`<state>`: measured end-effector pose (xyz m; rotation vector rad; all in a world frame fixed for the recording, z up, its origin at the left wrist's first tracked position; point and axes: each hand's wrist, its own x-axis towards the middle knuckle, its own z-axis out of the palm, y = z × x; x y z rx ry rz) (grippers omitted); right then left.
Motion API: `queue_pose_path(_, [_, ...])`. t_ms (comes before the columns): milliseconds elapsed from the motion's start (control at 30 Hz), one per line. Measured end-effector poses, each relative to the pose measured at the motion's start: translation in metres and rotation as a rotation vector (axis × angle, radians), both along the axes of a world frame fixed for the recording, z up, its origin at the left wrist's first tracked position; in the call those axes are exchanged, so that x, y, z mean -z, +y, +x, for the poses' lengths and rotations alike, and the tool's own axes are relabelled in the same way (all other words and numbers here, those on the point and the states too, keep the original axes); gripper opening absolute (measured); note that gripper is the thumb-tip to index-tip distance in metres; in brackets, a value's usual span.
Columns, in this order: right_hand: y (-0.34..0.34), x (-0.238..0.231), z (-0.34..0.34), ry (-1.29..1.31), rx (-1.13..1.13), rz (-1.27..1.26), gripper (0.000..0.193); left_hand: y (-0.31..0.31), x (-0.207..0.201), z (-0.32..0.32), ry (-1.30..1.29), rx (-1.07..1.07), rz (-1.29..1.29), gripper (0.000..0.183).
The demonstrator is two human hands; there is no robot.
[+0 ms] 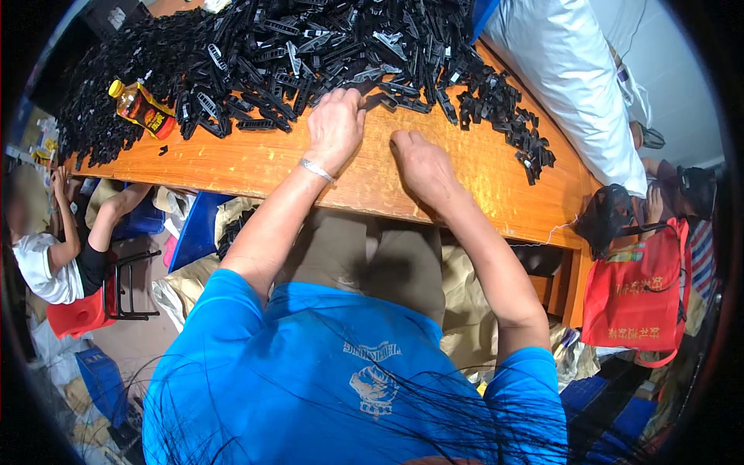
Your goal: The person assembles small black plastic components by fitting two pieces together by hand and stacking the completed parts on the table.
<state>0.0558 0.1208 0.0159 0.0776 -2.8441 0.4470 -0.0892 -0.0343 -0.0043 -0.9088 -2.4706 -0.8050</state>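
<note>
— Where is the left hand [335, 124]?

— Flat on the orange wooden table [256, 167], fingers spread forward, the fingertips touching the near edge of the heap of black plastic parts [310, 54]. It grips nothing that I can see; it looks loose and unclenched, resting or raking at the pieces. A thin bracelet [316, 170] sits on that wrist.

— And the right hand [418, 167]?

— Just beside it, lower on the bare wood, fingers curled under. Whether something small is pinched beneath them I cannot tell; the knuckles hide it.

— Which way does the pile lie from the hands?

— Straight ahead, away from the body. It stretches across the far side of the table from left to right, thinning into a trail of black clips [527, 139] toward the right edge. The left hand is the nearer one, already at the heap; the right is a little apart from it.

— How do the pieces lie?

— Long, slotted strips, tangled in every direction; no common axis.

— What else is around?

— A yellow-capped drink bottle [139, 108] lying on the left of the pile, a large white sack [573, 85] past the right end, a red bag [639, 294] hanging off the table corner, and a seated person in a white shirt [43, 267] at the lower left.
</note>
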Motion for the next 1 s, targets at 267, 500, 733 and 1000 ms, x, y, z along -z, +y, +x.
queue_pose_path(267, [0.011, -0.001, 0.017, 0.01, -0.016, 0.054, 0.011, -0.047, 0.001, 0.03, 0.085, 0.179, 0.01, 0.016])
queue_pose_path(500, [0.0, -0.019, 0.008, -0.004, 0.115, -0.144, 0.015, -0.059, -0.009, 0.037, -0.071, 0.221, 0.061, 0.019])
queue_pose_path(733, [-0.002, 0.007, -0.026, 0.154, 0.045, -0.238, 0.021, -0.057, -0.001, 0.028, -0.127, 0.265, 0.05, 0.02])
queue_pose_path(1000, [-0.006, 0.011, -0.055, 0.144, -0.167, -0.166, 0.019, -0.053, -0.002, 0.027, -0.154, 0.269, 0.105, 0.018])
